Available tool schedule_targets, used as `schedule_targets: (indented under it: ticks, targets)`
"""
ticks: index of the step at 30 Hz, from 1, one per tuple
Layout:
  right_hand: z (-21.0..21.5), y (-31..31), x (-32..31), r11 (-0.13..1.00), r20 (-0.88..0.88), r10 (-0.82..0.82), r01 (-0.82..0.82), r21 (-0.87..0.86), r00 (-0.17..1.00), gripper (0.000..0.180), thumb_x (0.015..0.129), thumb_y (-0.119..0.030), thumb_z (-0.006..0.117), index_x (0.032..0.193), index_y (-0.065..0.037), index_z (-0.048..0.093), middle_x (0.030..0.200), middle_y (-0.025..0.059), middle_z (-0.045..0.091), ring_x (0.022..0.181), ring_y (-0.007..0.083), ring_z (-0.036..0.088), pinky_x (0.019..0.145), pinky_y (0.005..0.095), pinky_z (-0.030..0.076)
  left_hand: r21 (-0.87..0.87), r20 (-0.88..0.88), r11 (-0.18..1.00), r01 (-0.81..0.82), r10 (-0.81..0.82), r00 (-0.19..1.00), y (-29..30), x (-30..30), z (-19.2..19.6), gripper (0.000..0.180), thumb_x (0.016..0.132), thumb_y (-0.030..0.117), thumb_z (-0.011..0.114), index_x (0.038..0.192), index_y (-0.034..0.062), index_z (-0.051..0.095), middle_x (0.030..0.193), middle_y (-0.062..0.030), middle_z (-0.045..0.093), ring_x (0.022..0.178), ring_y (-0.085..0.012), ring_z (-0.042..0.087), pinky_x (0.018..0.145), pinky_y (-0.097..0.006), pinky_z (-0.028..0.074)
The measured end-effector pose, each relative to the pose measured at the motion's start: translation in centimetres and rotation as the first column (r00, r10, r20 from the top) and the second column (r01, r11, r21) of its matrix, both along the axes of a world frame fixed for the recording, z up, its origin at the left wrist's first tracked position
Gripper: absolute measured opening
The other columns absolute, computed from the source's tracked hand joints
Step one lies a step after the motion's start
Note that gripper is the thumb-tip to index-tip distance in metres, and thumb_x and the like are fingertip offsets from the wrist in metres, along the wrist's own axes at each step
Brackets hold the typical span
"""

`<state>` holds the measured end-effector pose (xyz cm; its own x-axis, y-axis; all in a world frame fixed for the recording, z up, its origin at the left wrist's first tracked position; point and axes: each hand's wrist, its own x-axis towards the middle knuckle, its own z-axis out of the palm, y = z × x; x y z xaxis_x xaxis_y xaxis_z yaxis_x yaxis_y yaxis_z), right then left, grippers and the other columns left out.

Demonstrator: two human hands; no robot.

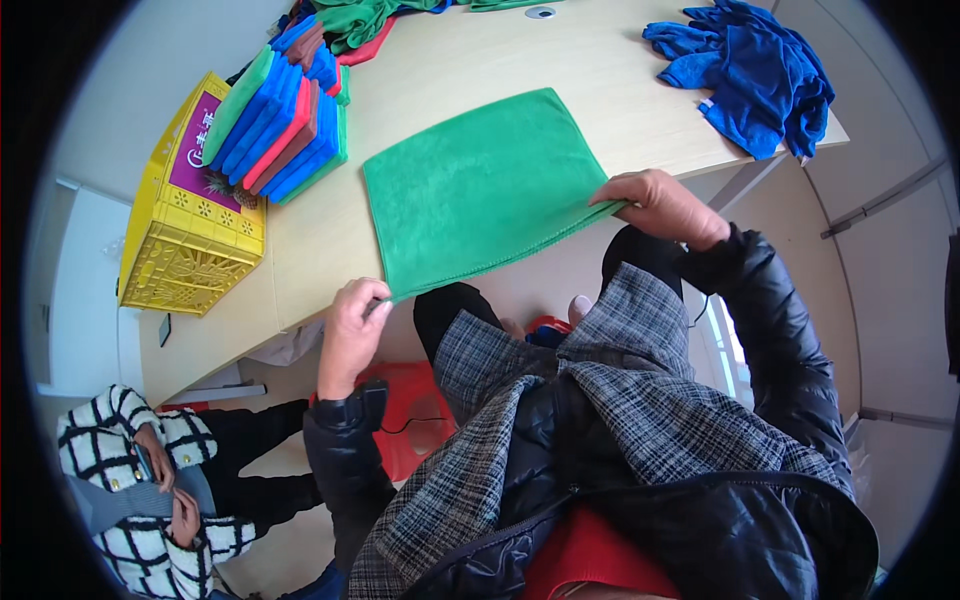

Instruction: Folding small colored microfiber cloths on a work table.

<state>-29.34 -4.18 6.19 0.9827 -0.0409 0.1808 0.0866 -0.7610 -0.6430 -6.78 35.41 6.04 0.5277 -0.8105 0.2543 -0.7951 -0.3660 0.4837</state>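
A green cloth (480, 180), folded into a flat rectangle, lies on the pale wooden table (440, 70) with its near edge reaching past the table's front. My left hand (352, 325) pinches its near left corner between thumb and fingers. At the near right corner, my right hand (665, 205) is closed on the layered edge. The cloth's near edge runs taut between both hands, and its far part rests on the tabletop.
On the left stands a yellow plastic crate (190, 240) beside stacked folded cloths (285, 120) in several colours. Crumpled blue cloths (750, 70) lie at the right; green ones (355, 20) at the back. A seated person (150, 470) is at lower left, near a red stool (415, 420).
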Motion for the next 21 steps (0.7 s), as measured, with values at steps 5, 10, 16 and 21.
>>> schedule_targets:
  ticks: [5, 10, 16, 21]
  targets:
    - [0.7, -5.0, 4.8, 0.935, -0.205, -0.077, 0.142, 0.324, 0.976, 0.029, 0.091, -0.016, 0.069, 0.112, 0.003, 0.067, 0.091, 0.0077, 0.073, 0.083, 0.0097, 0.064, 0.08, 0.0284, 0.052, -0.09, -0.222, 0.994, -0.061, 0.04, 0.974, -3.8, 5.2, 2.6, 0.009, 0.088, 0.003, 0.063, 0.092, 0.0003, 0.055, 0.081, -0.0099, 0.058, 0.079, -0.0245, 0.061, 0.077, -0.033, 0.048]
    - [-3.2, -7.3, 13.3, 0.893, -0.172, -0.228, 0.276, 0.355, 0.958, 0.031, 0.089, -0.023, 0.069, 0.105, 0.003, 0.07, 0.085, 0.0067, 0.073, 0.076, 0.0115, 0.065, 0.074, 0.03, 0.053, -0.063, -0.081, 0.985, -0.161, 0.156, 0.984, -8.2, 15.6, -3.6, 0.012, 0.088, 0.011, 0.067, 0.092, 0.0027, 0.06, 0.081, -0.0131, 0.065, 0.078, -0.028, 0.065, 0.072, -0.037, 0.051]
    - [-7.3, -8.2, 15.7, 0.862, -0.125, -0.437, 0.454, 0.224, 0.891, 0.033, 0.084, -0.028, 0.07, 0.1, 0.001, 0.072, 0.081, 0.0156, 0.071, 0.073, 0.0259, 0.069, 0.073, 0.0354, 0.053, 0.009, -0.036, 0.962, -0.272, 0.273, 0.961, -11.1, 17.4, -6.6, 0.015, 0.087, 0.017, 0.07, 0.095, 0.008, 0.063, 0.087, -0.0134, 0.069, 0.083, -0.0322, 0.067, 0.073, -0.042, 0.051]
    - [-6.7, -7.4, 15.8, 0.838, -0.121, -0.498, 0.512, 0.187, 0.859, 0.034, 0.085, -0.029, 0.069, 0.101, 0.001, 0.071, 0.082, 0.0164, 0.071, 0.075, 0.0265, 0.07, 0.073, 0.0364, 0.054, -0.04, 0.065, 0.949, -0.314, 0.316, 0.946, -11.5, 17.4, -6.5, 0.015, 0.087, 0.018, 0.07, 0.097, 0.0095, 0.063, 0.091, -0.0142, 0.07, 0.088, -0.034, 0.067, 0.075, -0.043, 0.052]
